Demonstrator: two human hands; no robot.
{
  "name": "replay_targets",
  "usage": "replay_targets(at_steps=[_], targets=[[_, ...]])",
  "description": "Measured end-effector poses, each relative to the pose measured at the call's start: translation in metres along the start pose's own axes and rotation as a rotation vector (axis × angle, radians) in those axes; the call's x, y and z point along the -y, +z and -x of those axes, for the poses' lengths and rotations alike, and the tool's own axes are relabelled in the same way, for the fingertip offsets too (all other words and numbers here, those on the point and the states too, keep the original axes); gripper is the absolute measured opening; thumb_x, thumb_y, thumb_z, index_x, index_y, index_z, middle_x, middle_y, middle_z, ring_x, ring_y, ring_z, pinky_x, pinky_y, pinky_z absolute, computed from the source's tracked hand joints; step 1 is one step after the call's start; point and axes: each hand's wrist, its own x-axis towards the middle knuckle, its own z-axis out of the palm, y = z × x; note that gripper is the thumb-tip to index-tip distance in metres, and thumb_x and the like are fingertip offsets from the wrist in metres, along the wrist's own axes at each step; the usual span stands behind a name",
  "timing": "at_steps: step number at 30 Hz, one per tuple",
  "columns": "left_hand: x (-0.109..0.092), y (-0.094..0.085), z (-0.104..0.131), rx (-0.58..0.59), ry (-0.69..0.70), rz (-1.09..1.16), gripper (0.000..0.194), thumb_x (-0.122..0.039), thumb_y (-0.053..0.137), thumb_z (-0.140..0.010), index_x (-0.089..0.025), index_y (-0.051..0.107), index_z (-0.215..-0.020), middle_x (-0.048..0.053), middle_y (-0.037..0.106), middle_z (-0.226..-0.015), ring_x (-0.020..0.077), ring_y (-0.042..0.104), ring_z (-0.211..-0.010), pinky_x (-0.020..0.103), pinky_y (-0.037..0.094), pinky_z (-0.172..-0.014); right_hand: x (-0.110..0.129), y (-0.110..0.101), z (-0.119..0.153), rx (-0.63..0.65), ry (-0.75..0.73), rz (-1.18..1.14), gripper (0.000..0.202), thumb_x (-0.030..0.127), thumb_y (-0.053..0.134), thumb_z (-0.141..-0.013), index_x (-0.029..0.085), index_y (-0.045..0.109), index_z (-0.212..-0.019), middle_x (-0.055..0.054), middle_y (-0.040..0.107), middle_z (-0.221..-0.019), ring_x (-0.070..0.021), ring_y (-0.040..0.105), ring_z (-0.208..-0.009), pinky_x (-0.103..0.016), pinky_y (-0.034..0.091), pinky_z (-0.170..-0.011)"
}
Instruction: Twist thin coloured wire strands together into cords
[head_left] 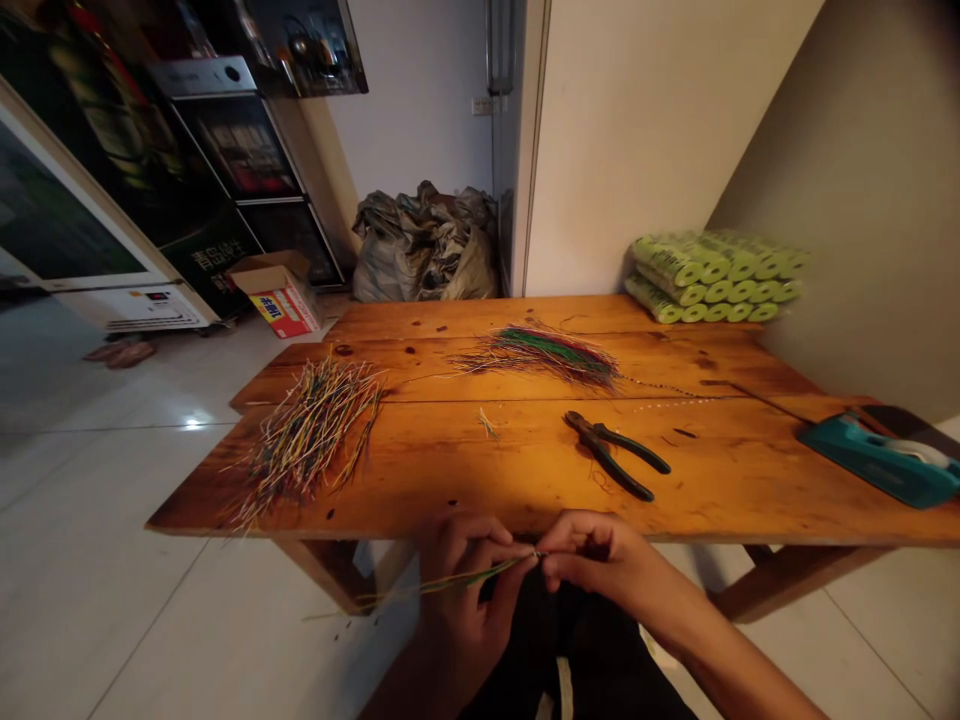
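Low in the head view, just in front of the table's near edge, my left hand point(469, 565) pinches a few thin green and yellow wires point(491, 573), whose loose ends trail to the left. My right hand point(600, 550) meets it, thumb and forefinger closed on the wires' other end. That small end is partly hidden by the fingertips. Beyond my right hand lie dark-handled pliers point(619, 460), jaws toward the upper left. A loose pile of yellowish and pale wires point(319, 430) is at the table's left, and a bundle of green and dark red wires point(559, 355) lies farther back.
The wooden table point(420, 470) also bears some short wire scraps point(487, 425), a teal tape dispenser point(877, 460) at right and stacked green-wrapped rolls point(712, 275) at the back. Behind it are grey plastic bags point(424, 245) and an open cardboard box point(281, 300) on the floor.
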Motion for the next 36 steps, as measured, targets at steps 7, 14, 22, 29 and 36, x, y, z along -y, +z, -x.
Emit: replay_targets(at_steps=[7,14,22,29,36], targets=[[-0.003,0.014,0.014,0.049,-0.376,0.221,0.009,-0.019,0.057,-0.08,-0.021,0.061,-0.072,0.001,0.053,-0.081,0.016,0.053,-0.081,0.029,0.043,-0.072,-0.007,0.002,0.013,-0.258,-0.592,0.917,0.017,0.021,0.05,-0.086,0.02,0.067,-0.084,-0.004,0.066,-0.066,-0.0164,0.057,-0.061,-0.028,0.038,-0.056],[0.001,0.011,0.014,0.037,-0.26,0.058,0.009,-0.018,0.058,-0.079,-0.022,0.064,-0.074,0.001,0.056,-0.079,0.0164,0.052,-0.078,0.031,0.04,-0.072,-0.01,-0.001,0.005,-0.048,-0.049,0.333,0.028,0.043,0.052,-0.083,0.019,0.065,-0.079,-0.001,0.066,-0.066,-0.0112,0.051,-0.052,-0.022,0.038,-0.05],[-0.005,0.002,0.015,-0.053,0.087,-0.064,0.01,-0.015,0.059,-0.078,-0.022,0.064,-0.075,-0.002,0.061,-0.067,0.0145,0.052,-0.071,0.033,0.037,-0.08,-0.018,-0.004,0.006,0.117,0.198,-0.014,0.033,0.045,0.054,-0.079,0.014,0.066,-0.075,0.0,0.06,-0.056,-0.0073,0.038,-0.045,-0.021,0.028,-0.045],[-0.002,0.008,0.019,0.062,-0.264,0.08,0.01,-0.02,0.059,-0.077,-0.021,0.066,-0.07,0.002,0.058,-0.076,0.0169,0.054,-0.078,0.032,0.041,-0.074,-0.019,0.008,0.011,-0.081,0.086,0.03,0.024,0.039,0.058,-0.077,0.018,0.065,-0.085,0.0,0.062,-0.063,-0.0122,0.053,-0.059,-0.022,0.036,-0.052],[0.016,0.017,0.018,0.113,-0.742,0.567,0.015,-0.03,0.061,-0.075,-0.02,0.071,-0.074,0.005,0.062,-0.091,0.0198,0.056,-0.094,0.031,0.042,-0.085,-0.025,0.009,0.019,-0.168,-0.053,0.311,0.025,0.038,0.048,-0.086,0.021,0.066,-0.08,0.0,0.065,-0.068,-0.0155,0.059,-0.068,-0.025,0.042,-0.067]])
